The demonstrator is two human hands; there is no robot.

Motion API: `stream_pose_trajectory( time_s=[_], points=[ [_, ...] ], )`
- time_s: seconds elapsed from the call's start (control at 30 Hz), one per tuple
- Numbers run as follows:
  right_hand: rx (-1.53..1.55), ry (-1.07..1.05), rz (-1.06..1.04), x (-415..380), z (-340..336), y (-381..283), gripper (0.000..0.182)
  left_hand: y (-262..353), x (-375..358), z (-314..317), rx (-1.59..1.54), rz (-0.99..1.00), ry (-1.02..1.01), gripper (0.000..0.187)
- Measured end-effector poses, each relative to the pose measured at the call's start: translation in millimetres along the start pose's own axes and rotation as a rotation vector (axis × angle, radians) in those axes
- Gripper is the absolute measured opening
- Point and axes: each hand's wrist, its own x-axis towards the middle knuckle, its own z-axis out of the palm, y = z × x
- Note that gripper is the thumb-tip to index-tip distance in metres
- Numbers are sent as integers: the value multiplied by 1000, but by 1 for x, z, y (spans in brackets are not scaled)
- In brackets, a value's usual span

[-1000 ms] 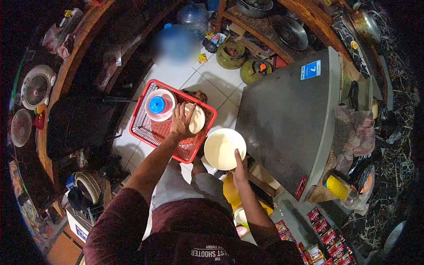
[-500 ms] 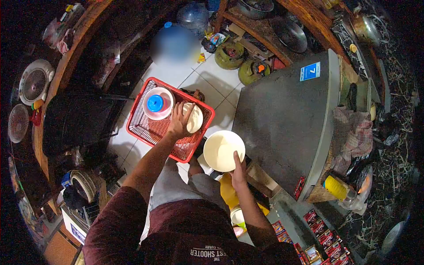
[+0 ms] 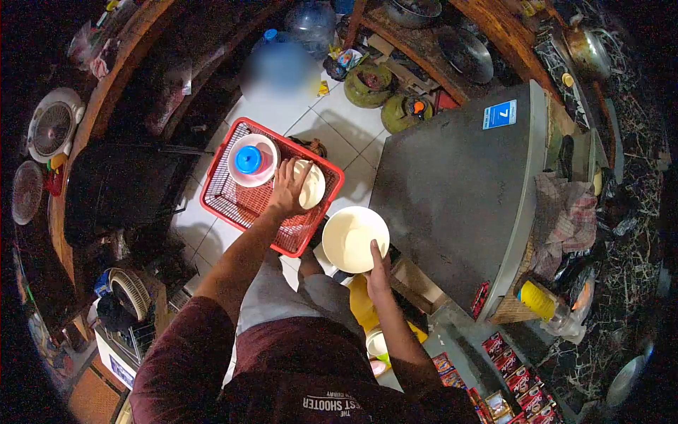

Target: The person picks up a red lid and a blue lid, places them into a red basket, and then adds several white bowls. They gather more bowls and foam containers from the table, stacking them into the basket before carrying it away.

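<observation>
The right hand [image 3: 378, 272] grasps the large cream bowl [image 3: 349, 233] by its near right edge, thumb inside the wall and the other fingers hidden outside or below; the bowl lies just beyond the hand and a little to its left, mouth up towards the head, round in outline and so with no long axis to tell. The left hand [image 3: 286, 194] reaches forward with fingers parted over the left side of the small cream bowl [image 3: 313, 189], touching it; whether they grip it, I cannot tell; this bowl lies to the right of the hand, partly covered by it, its visible part longer fore and aft than across.

The small cream bowl is in the right part of the red basket [image 3: 247, 199], whose long axis slants from far left to near right; the large cream bowl is just outside the basket's near right corner. In the basket's far left part, a white bowl [image 3: 258, 182] holds a blue-lidded tub [image 3: 248, 160]; farther out, a grey top [image 3: 452, 198] with a blue label [image 3: 500, 114] stretches to the right; two green gas cylinders [image 3: 368, 86] stand beyond on the tiled floor [image 3: 332, 131].
</observation>
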Motion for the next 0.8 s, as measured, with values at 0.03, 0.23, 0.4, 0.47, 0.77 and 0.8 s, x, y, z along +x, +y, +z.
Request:
stream_pose_trajectory(
  time_s=[0.03, 0.23, 0.4, 0.47, 0.77, 0.8],
  points=[
    [11, 15, 17, -3, 3, -3, 70, 0, -1, 0, 6, -8, -4, 119],
    [-82, -15, -20, 29, -3, 17, 70, -3, -6, -9, -9, -16, -57, 124],
    [-134, -95, -175, 49, 20, 10, 69, 4, -38, -55, -388, 148, -18, 113],
    [-211, -151, -176, 55, 36, 3, 69, 4, -55, -63, -459, 8, -216, 108],
    [-478, -323, -304, 94, 99, 13, 63, 21, -74, -74, -464, -52, -18, 127],
    [-481, -328, -303, 99, 103, 19, 63, 19, -72, -72, -403, -52, -17, 128]
  ],
)
